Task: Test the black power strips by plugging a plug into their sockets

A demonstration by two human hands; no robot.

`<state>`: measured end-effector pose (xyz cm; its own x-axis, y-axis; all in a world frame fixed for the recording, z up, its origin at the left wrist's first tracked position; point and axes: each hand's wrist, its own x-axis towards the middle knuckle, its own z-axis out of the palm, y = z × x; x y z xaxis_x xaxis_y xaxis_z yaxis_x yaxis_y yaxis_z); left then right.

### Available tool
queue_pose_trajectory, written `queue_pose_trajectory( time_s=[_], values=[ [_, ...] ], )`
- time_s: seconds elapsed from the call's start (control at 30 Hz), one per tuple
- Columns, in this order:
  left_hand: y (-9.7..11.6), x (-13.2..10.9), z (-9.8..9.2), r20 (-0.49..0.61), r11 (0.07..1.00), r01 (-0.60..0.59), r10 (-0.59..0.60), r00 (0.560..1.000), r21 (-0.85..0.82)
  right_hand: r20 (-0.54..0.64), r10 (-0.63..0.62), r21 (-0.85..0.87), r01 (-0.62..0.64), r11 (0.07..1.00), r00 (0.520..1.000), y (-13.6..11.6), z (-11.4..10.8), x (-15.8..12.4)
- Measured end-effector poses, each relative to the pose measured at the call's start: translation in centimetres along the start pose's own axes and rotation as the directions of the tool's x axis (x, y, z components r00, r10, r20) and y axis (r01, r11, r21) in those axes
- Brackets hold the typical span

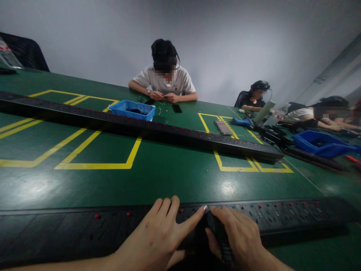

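A long black strip (pixel 282 218) with a row of red buttons lies across the near side of the green table. Over its middle, my left hand (pixel 160 229) rests with its fingers apart, the index finger stretched to the right. My right hand (pixel 239 229) is wrapped round a black object (pixel 216 226), perhaps a plug with a thick cord running down towards me. The fingertips of both hands almost meet at the strip's far edge. My hands hide the part of the strip beneath them.
A second black strip (pixel 169 131) crosses the table (pixel 175 180) further off. Behind it stands a blue bin (pixel 132 109); a larger blue bin (pixel 324 143) is at right. A person (pixel 169 82) sits opposite, others at right.
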<state>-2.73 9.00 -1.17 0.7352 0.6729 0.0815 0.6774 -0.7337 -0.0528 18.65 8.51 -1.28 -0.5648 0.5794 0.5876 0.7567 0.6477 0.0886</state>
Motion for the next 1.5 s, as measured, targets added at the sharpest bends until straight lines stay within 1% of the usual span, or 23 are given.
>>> queue_pose_trajectory(
  time_s=[0.37,0.63,0.87,1.07,1.3,1.5],
  values=[
    [-0.16,-0.11,0.18,0.024,1.0,0.018,-0.018,1.0,-0.005,0.01,-0.001,-0.005,0.001,1.0,1.0,0.12,0.12,0.08],
    [-0.11,-0.16,-0.07,0.032,1.0,0.023,-0.023,0.999,-0.008,0.002,0.002,-0.013,-0.002,1.0,1.0,-0.04,-0.03,0.05],
    [0.02,0.01,-0.08,0.002,1.0,0.007,-0.007,1.0,0.004,0.001,0.002,-0.007,-0.002,1.0,1.0,-0.05,-0.1,0.2],
    [0.04,-0.12,-0.05,0.011,1.0,0.005,-0.005,1.0,-0.004,-0.008,0.002,-0.027,-0.002,1.0,1.0,-0.01,-0.13,0.32],
    [-0.01,-0.12,0.02,0.01,1.0,0.026,-0.026,1.0,-0.006,-0.008,0.008,0.001,-0.008,1.0,1.0,0.0,-0.13,0.32],
    [-0.13,-0.02,-0.08,-0.003,1.0,0.006,-0.006,1.0,-0.007,-0.001,0.007,-0.001,-0.007,1.0,1.0,0.04,-0.14,0.33]
  ],
)
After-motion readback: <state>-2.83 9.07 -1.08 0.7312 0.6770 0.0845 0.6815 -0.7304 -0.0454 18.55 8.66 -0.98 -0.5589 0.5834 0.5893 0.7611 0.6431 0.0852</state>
